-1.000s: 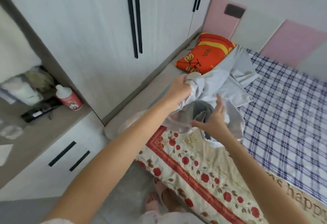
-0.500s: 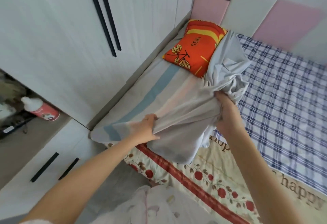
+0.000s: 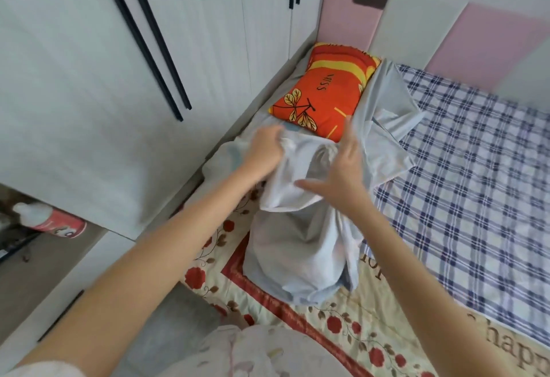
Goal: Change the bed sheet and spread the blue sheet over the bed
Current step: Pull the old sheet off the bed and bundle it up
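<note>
The pale blue sheet (image 3: pixel 297 257) hangs bunched over the bed's near left corner, one loose end trailing onto the checked blue-and-white sheet (image 3: pixel 476 198) that covers the mattress. My left hand (image 3: pixel 265 150) grips a gathered fold of the blue sheet at the bed's left edge. Just to its right, my right hand (image 3: pixel 342 168) is spread with straight fingers against the blue sheet, thumb under a fold. An orange pillow (image 3: pixel 327 93) lies at the head of the bed, just beyond both hands.
A floral quilt (image 3: pixel 357 332) with red roses covers the bed's near edge. White wardrobe doors (image 3: pixel 119 78) with black handles stand close on the left. A pink-and-white bottle (image 3: pixel 50 218) lies on a low shelf at far left. Pink padded panels (image 3: pixel 351 19) back the bed.
My left hand moved up and away along the bed edge, gathering the blue sheet. My right hand let go of its bunch and now spreads flat; the sheet hangs more bunched.
</note>
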### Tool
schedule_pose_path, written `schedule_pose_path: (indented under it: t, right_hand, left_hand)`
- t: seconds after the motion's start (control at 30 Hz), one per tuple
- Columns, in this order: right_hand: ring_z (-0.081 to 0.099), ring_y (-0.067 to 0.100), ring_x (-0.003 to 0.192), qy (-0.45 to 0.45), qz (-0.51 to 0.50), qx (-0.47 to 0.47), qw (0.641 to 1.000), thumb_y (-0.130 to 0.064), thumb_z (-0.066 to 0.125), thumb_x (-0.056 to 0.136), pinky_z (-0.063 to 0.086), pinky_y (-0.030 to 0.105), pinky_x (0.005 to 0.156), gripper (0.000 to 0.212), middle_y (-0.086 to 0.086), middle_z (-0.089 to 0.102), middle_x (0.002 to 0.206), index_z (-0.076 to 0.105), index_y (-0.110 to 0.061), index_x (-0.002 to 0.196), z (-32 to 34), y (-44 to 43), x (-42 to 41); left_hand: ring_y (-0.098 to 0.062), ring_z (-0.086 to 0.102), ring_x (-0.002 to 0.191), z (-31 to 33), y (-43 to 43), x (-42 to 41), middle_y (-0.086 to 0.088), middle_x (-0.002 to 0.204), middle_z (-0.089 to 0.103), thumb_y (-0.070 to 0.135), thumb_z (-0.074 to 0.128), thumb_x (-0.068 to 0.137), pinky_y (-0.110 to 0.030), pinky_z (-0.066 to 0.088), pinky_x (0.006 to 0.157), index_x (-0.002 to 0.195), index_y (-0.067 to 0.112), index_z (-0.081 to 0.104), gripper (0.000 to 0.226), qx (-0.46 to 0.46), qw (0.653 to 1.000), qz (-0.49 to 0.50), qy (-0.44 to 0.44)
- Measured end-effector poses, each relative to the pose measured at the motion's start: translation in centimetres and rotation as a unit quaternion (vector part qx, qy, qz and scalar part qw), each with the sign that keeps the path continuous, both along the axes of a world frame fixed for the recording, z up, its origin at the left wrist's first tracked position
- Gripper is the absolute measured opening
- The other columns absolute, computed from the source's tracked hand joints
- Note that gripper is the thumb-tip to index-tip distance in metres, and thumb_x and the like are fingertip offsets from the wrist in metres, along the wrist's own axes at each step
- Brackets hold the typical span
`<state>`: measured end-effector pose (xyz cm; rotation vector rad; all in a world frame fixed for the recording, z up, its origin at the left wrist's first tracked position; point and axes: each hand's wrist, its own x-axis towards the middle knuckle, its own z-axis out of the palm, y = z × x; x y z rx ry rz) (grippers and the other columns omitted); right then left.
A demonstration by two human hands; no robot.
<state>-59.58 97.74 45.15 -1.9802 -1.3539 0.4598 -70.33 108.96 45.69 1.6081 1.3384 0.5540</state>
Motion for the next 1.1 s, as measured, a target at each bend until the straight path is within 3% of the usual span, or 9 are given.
schedule_pose_path:
  t: [0.13,0.27,0.37,0.47,0.6,0.73,0.83,0.93,1.1]
  right_hand:
    - [0.059,0.011,0.101,0.118,-0.008,0.061,0.991,-0.016,0.075,0.077,0.051,0.028,0.082,0.081,-0.012,0.059,0.11,0.029,-0.023,0.143,-0.9,1.9,-0.7]
    - [0.057,0.023,0.068,0.022,-0.083,0.004,0.996,-0.008,0.06,0.082,0.04,0.032,0.054,0.017,-0.007,0.055,0.067,0.059,-0.016,0.097,-1.3,1.5,2.0]
    - [0.053,0.03,0.064,0.048,-0.227,-0.047,0.972,-0.004,0.051,0.079,0.034,0.032,0.05,0.015,0.0,0.052,0.061,0.048,-0.016,0.071,-2.6,0.6,5.0]
    - [0.056,0.03,0.076,-0.088,-0.313,-0.163,0.932,-0.01,0.055,0.082,0.036,0.031,0.051,0.007,0.007,0.06,0.079,0.052,-0.014,0.086,-5.5,0.0,9.0]
    - [0.041,0.035,0.116,-0.18,-0.311,-0.282,0.89,-0.029,0.062,0.086,0.039,0.032,0.085,0.051,0.02,0.045,0.124,0.04,-0.005,0.125,-13.5,3.1,12.5]
    - [0.03,0.038,0.128,-0.047,-0.233,-0.277,0.931,-0.038,0.068,0.081,0.028,0.041,0.103,0.079,0.021,0.03,0.136,0.026,-0.007,0.14,-25.5,9.1,14.8]
    - [0.008,0.039,0.142,0.096,-0.147,-0.346,0.922,-0.055,0.079,0.063,0.02,0.053,0.112,0.128,0.019,0.001,0.153,-0.008,-0.023,0.151,-33.0,11.7,15.5]
    - [0.014,0.048,0.139,0.043,-0.066,-0.478,0.875,-0.058,0.083,0.056,0.028,0.061,0.106,0.144,0.015,-0.029,0.153,-0.028,-0.034,0.145,-40.7,11.4,14.5]
    - [0.045,0.031,0.119,-0.062,-0.176,-0.522,0.833,-0.023,0.066,0.085,0.046,0.044,0.093,0.1,0.018,0.028,0.142,-0.011,-0.02,0.15,-47.5,10.5,9.6]
  left_hand:
    - [-0.009,0.035,0.065,1.8,-2.5,4.2,-0.003,0.069,0.038,0.009,0.04,0.081,-0.022,0.037,0.077,0.071,0.01,0.044,0.011,0.043,0.988,-0.103,-0.107]
    - [-0.003,0.047,0.074,0.8,-0.1,2.5,0.005,0.081,0.052,0.003,0.066,0.084,-0.012,0.038,0.065,0.085,0.018,0.05,0.022,-0.054,0.947,-0.305,-0.087]
    - [-0.001,0.05,0.113,-1.4,1.8,3.6,0.01,0.121,0.054,0.013,0.068,0.086,-0.015,0.042,0.093,0.127,0.021,0.047,0.047,-0.052,0.906,-0.418,-0.027]
    - [-0.002,0.048,0.116,-6.0,4.8,5.0,0.007,0.125,0.054,0.011,0.062,0.09,-0.021,0.038,0.101,0.126,0.018,0.051,0.039,-0.031,0.917,-0.397,0.027]
    - [-0.018,0.056,0.113,-15.0,9.8,7.1,-0.005,0.116,0.062,0.002,0.058,0.089,-0.023,0.038,0.096,0.112,0.007,0.061,0.024,-0.052,0.941,-0.322,0.087]
    - [-0.027,0.053,0.121,-26.4,14.2,10.7,-0.015,0.124,0.06,-0.001,0.062,0.085,-0.02,0.035,0.093,0.117,-0.002,0.059,0.032,-0.062,0.942,-0.304,0.126]
    - [-0.025,0.042,0.128,-32.2,16.1,11.8,-0.014,0.131,0.052,0.03,0.077,0.071,-0.019,0.028,0.097,0.128,0.004,0.053,0.067,-0.022,0.934,-0.33,0.133]
    - [-0.025,0.029,0.136,-37.7,17.5,12.1,-0.013,0.143,0.038,0.053,0.07,0.054,-0.026,0.024,0.108,0.139,0.016,0.043,0.097,0.0,0.916,-0.367,0.161]
    - [-0.024,0.012,0.145,-42.5,14.5,9.7,-0.011,0.155,0.014,0.069,0.07,0.054,-0.052,0.026,0.112,0.146,0.035,0.025,0.108,-0.015,0.883,-0.405,0.238]
